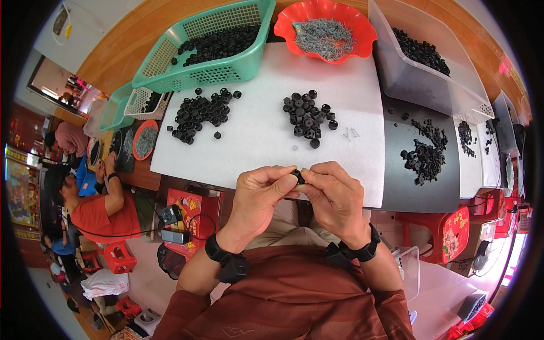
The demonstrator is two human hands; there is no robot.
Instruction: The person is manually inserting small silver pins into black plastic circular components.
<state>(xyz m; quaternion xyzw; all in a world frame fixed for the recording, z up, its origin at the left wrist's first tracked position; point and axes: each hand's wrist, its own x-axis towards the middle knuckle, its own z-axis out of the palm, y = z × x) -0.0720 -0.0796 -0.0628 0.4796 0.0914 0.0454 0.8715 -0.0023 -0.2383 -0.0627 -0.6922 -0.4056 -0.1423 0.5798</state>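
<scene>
The left hand (pixel 258 195) and right hand (pixel 334 195) meet above the white surface (pixel 255 136), both pinched tight on one small black cap (pixel 298 176). They seem to be fitting it together; next needs a firm, straight push.

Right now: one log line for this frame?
left hand: pinching small black part | right hand: pinching same part | place: above white mat near edge | loose black parts ahead

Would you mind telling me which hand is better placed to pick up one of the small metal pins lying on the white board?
The right hand, probably. The pins lie right of the middle pile of black caps, almost straight ahead of it. The left hand would have to cross over. Both pinch one black cap.
</scene>
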